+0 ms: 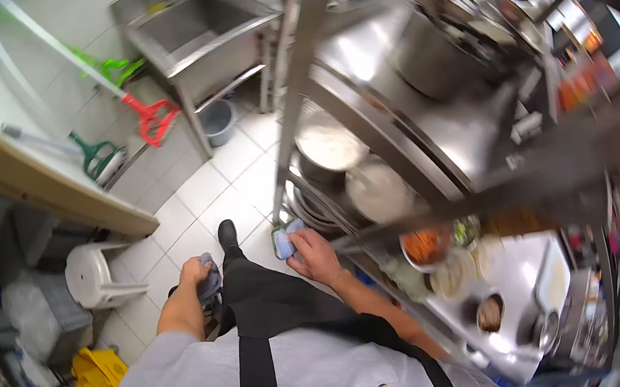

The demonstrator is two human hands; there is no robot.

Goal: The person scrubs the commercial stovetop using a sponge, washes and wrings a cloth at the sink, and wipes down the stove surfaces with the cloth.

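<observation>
My left hand is closed on a crumpled grey cloth, low beside the dark apron. On the other side, my right hand has its fingers wrapped round a folded light-blue cloth, close to the leg of the metal shelving. A black boot shows on the tiled floor between the two hands.
A steel sink stands ahead, with a grey bucket beneath. Mops and a red mop head lean at the left wall. A white stool and yellow bucket are left. Pots and food bowls fill the shelving at right.
</observation>
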